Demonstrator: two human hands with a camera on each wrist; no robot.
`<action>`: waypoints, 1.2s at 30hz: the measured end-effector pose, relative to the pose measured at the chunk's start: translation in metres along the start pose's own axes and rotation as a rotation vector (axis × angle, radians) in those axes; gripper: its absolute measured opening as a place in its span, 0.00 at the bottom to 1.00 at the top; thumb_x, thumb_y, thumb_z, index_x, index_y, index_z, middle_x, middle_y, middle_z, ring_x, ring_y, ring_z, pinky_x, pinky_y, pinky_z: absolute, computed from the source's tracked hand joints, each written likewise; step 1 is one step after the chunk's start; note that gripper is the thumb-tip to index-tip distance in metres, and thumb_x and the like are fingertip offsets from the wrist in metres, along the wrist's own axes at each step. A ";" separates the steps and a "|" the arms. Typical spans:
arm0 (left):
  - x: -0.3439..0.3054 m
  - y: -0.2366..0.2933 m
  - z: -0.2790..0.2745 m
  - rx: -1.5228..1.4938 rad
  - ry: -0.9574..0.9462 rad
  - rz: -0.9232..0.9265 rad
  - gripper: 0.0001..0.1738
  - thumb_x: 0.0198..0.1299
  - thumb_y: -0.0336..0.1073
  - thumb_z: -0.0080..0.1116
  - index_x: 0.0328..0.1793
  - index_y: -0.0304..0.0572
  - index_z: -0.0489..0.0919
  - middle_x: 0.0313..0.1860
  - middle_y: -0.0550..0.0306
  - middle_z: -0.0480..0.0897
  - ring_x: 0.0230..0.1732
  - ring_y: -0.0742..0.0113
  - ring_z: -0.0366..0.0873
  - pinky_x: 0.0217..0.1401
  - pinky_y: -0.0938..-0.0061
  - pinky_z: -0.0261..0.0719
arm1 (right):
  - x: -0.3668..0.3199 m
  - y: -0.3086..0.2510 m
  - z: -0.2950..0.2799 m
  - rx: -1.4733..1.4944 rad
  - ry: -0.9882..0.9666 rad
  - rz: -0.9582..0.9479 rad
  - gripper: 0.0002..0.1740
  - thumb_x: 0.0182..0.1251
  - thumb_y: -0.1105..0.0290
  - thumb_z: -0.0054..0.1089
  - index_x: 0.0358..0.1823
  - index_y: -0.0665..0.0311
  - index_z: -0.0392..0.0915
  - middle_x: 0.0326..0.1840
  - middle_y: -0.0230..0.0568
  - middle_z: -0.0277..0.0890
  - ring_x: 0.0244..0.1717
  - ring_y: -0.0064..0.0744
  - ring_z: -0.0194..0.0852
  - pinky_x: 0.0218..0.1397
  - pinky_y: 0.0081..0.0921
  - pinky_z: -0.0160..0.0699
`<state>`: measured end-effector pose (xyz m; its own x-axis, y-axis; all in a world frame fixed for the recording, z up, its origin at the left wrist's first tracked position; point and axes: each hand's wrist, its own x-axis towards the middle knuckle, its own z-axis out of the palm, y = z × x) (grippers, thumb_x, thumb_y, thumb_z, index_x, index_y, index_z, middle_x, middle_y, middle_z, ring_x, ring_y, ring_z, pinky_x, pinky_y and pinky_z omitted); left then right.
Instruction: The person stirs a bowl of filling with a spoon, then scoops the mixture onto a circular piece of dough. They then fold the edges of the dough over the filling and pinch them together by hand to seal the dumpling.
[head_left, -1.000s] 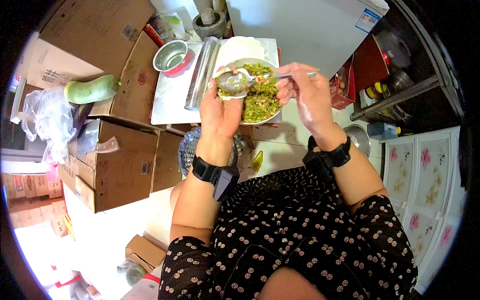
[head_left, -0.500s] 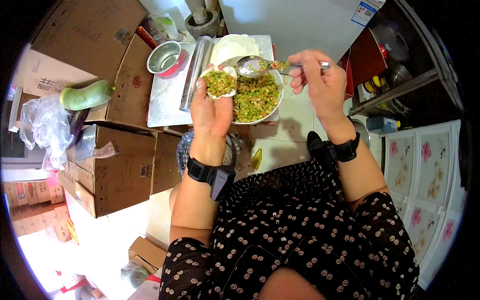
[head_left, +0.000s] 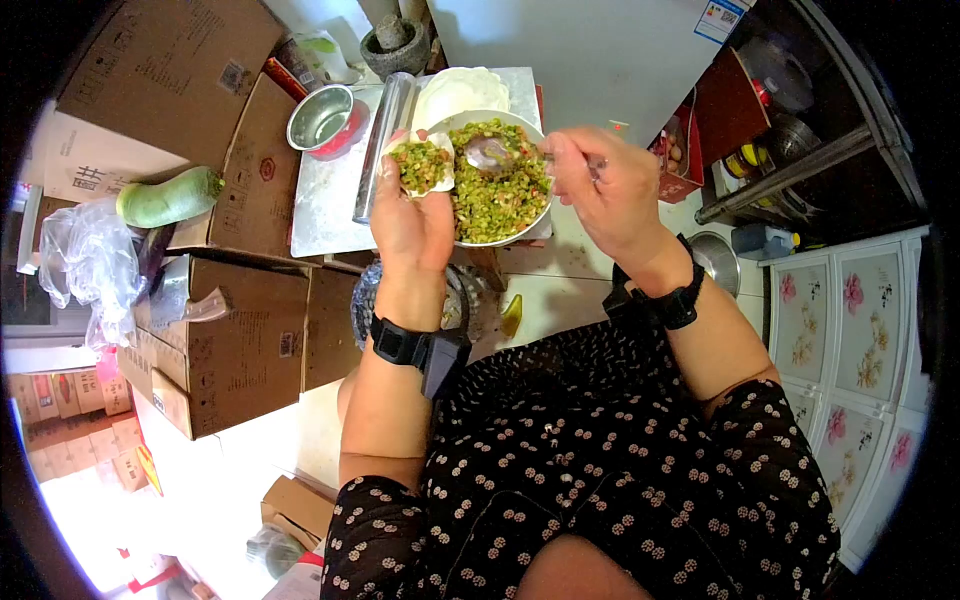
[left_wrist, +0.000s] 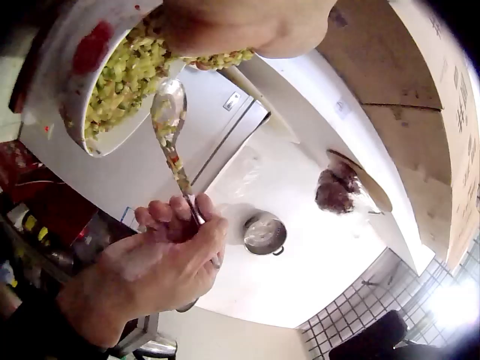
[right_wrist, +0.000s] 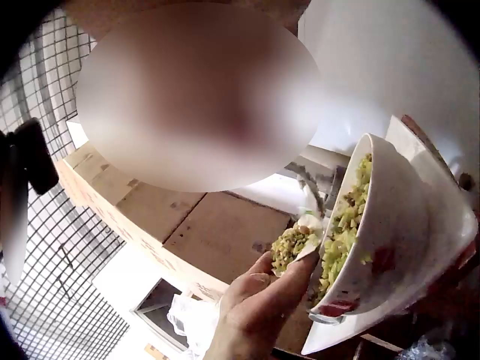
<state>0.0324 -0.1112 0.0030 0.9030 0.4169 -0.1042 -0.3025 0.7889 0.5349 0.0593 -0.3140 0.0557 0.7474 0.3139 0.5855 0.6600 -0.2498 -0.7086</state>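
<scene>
One round white dumpling wrapper lies cupped in the left hand. Its middle is heaped with chopped green filling flecked with yellow and brown, and its pale edge shows as a thin rim around the heap. The fingers of this hand are curled up under the wrapper and cradle it. It is held in the air over the table, just beside the left rim of the wide white bowl, which holds more of the same filling.

The right hand pinches the handle of a metal spoon, with thumb and fingers closed together on it. The spoon's head lies on the filling in the bowl, near its far side, and the left wrist view shows bits of filling stuck along the handle. Beyond the bowl sits a stack of white wrappers. To the left of the bowl are a shiny metal cylinder and a small steel bowl.

Half a second ago the spoon hung above the bowl's far rim, with the right hand higher and further out. Now the hand has dropped toward the bowl and the spoon rests in the filling. The wrapper keeps its load and its place by the left rim.
</scene>
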 end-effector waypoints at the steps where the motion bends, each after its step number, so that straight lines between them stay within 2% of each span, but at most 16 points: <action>1: 0.000 0.000 0.000 0.001 0.003 -0.008 0.24 0.83 0.41 0.31 0.71 0.32 0.68 0.67 0.42 0.74 0.71 0.50 0.70 0.80 0.53 0.63 | 0.000 0.000 0.001 0.046 0.023 0.033 0.07 0.71 0.72 0.60 0.41 0.69 0.82 0.34 0.49 0.83 0.28 0.45 0.82 0.33 0.31 0.79; 4: -0.001 -0.002 0.002 -0.009 0.012 -0.029 0.25 0.83 0.41 0.30 0.72 0.32 0.68 0.67 0.41 0.74 0.71 0.50 0.69 0.80 0.53 0.63 | 0.001 -0.001 0.008 0.150 0.059 -0.025 0.07 0.72 0.72 0.60 0.41 0.69 0.82 0.34 0.50 0.82 0.30 0.49 0.82 0.33 0.32 0.80; 7: -0.004 -0.004 0.003 0.013 -0.055 -0.037 0.25 0.83 0.42 0.30 0.72 0.31 0.67 0.68 0.41 0.73 0.72 0.50 0.69 0.81 0.53 0.62 | 0.003 -0.005 0.007 0.003 -0.009 -0.123 0.08 0.73 0.71 0.59 0.41 0.69 0.82 0.35 0.50 0.83 0.31 0.48 0.83 0.34 0.32 0.80; 10: -0.002 0.000 -0.001 0.004 -0.019 -0.027 0.25 0.83 0.42 0.30 0.73 0.31 0.67 0.69 0.40 0.72 0.73 0.50 0.68 0.81 0.53 0.62 | 0.003 0.002 0.006 -0.157 -0.076 -0.144 0.09 0.73 0.70 0.58 0.42 0.70 0.82 0.35 0.52 0.82 0.31 0.50 0.82 0.34 0.32 0.80; 13: 0.000 0.008 -0.005 -0.018 -0.030 -0.036 0.25 0.83 0.42 0.30 0.73 0.31 0.67 0.69 0.39 0.72 0.72 0.49 0.68 0.81 0.53 0.62 | -0.002 0.011 0.007 -0.059 -0.072 0.079 0.11 0.77 0.69 0.57 0.44 0.70 0.84 0.30 0.36 0.81 0.25 0.21 0.77 0.31 0.20 0.78; 16: 0.001 0.016 -0.006 -0.108 -0.016 -0.078 0.25 0.83 0.43 0.31 0.72 0.30 0.67 0.68 0.38 0.72 0.71 0.47 0.69 0.80 0.49 0.65 | 0.000 0.032 -0.001 0.370 -0.138 0.578 0.12 0.76 0.66 0.59 0.46 0.68 0.85 0.34 0.34 0.82 0.30 0.21 0.78 0.33 0.21 0.79; 19: -0.004 0.023 0.001 -0.196 -0.012 -0.141 0.24 0.83 0.42 0.33 0.70 0.29 0.67 0.67 0.37 0.72 0.70 0.45 0.70 0.77 0.43 0.70 | 0.010 0.040 -0.018 0.365 -0.235 0.660 0.13 0.75 0.64 0.61 0.47 0.66 0.87 0.39 0.33 0.82 0.35 0.20 0.79 0.36 0.22 0.80; 20: -0.004 0.023 -0.003 -0.206 -0.037 -0.162 0.24 0.83 0.42 0.33 0.70 0.29 0.67 0.67 0.37 0.72 0.70 0.45 0.70 0.76 0.42 0.71 | 0.012 0.039 -0.024 0.281 -0.241 0.663 0.13 0.72 0.64 0.64 0.49 0.64 0.88 0.44 0.36 0.83 0.40 0.22 0.80 0.40 0.23 0.81; 23: -0.013 0.022 0.007 -0.179 -0.068 -0.243 0.24 0.83 0.42 0.32 0.70 0.28 0.68 0.67 0.37 0.73 0.70 0.45 0.71 0.76 0.46 0.73 | 0.009 0.046 -0.037 -0.306 -0.053 0.015 0.11 0.67 0.69 0.67 0.48 0.63 0.88 0.47 0.39 0.83 0.42 0.26 0.81 0.44 0.25 0.81; 26: -0.024 0.020 0.021 -0.113 -0.094 -0.319 0.25 0.83 0.42 0.32 0.71 0.29 0.67 0.66 0.38 0.75 0.70 0.46 0.72 0.76 0.52 0.74 | 0.012 0.010 -0.043 -0.290 0.023 -0.174 0.12 0.60 0.69 0.72 0.46 0.59 0.87 0.47 0.43 0.83 0.48 0.43 0.81 0.48 0.30 0.81; 29: -0.029 0.016 0.022 -0.161 -0.181 -0.371 0.24 0.83 0.41 0.32 0.71 0.29 0.68 0.66 0.39 0.76 0.70 0.48 0.72 0.76 0.53 0.74 | 0.005 -0.004 -0.024 -0.217 -0.069 -0.331 0.13 0.58 0.73 0.73 0.45 0.60 0.86 0.47 0.41 0.82 0.48 0.42 0.81 0.50 0.33 0.82; 30: -0.030 0.015 0.022 -0.162 -0.181 -0.380 0.24 0.83 0.41 0.32 0.71 0.30 0.68 0.65 0.39 0.76 0.69 0.49 0.74 0.74 0.55 0.76 | 0.005 -0.005 -0.017 -0.210 -0.130 -0.361 0.15 0.57 0.75 0.71 0.47 0.60 0.84 0.48 0.41 0.81 0.48 0.44 0.81 0.52 0.36 0.82; 33: -0.030 0.013 0.018 -0.165 -0.184 -0.399 0.23 0.83 0.42 0.34 0.69 0.31 0.70 0.63 0.42 0.78 0.64 0.52 0.78 0.69 0.60 0.82 | 0.010 -0.008 -0.001 -0.200 -0.157 -0.405 0.17 0.57 0.75 0.71 0.49 0.61 0.83 0.49 0.41 0.79 0.49 0.45 0.80 0.51 0.36 0.82; 36: -0.028 0.015 0.004 -0.255 -0.261 -0.504 0.23 0.82 0.43 0.35 0.69 0.34 0.70 0.61 0.45 0.80 0.57 0.57 0.83 0.56 0.70 0.89 | 0.012 -0.006 0.007 -0.172 -0.206 -0.381 0.18 0.55 0.75 0.72 0.48 0.61 0.82 0.48 0.40 0.78 0.50 0.45 0.79 0.52 0.36 0.81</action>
<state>0.0043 -0.1129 0.0176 0.9887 -0.1342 -0.0661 0.1467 0.9562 0.2531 0.0634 -0.3026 0.0645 0.4304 0.5840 0.6883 0.9004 -0.2245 -0.3726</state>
